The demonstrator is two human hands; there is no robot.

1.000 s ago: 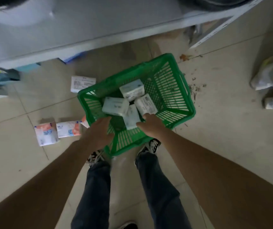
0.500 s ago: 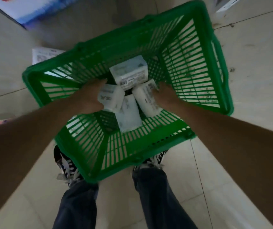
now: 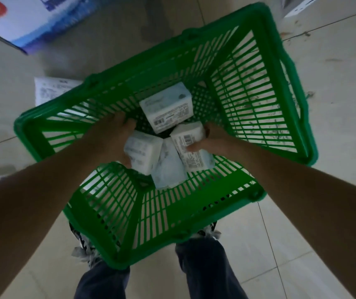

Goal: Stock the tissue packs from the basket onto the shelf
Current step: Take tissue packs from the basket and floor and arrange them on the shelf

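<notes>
A green slatted plastic basket [image 3: 259, 87] stands on the tiled floor between my feet. Inside lie several white tissue packs. My left hand [image 3: 116, 134] is wrapped around the left pack [image 3: 140, 154], fingers over its far edge. My right hand [image 3: 211, 139] grips the right pack [image 3: 190, 147], thumb on its printed face near the barcode. A pale blue pack [image 3: 168, 169] lies between them on the basket floor. A fourth pack [image 3: 168, 106] sits further back, untouched. The shelf is out of view.
Another tissue pack [image 3: 52, 89] lies on the floor behind the basket's left corner. A white and blue carton [image 3: 32, 18] sits at the top left. A white frame leg [image 3: 302, 5] shows at top right. My shoes and jeans are under the basket's near edge.
My view has dropped closer to the basket. Both hands went from its near rim down inside, and each has closed around a pack.
</notes>
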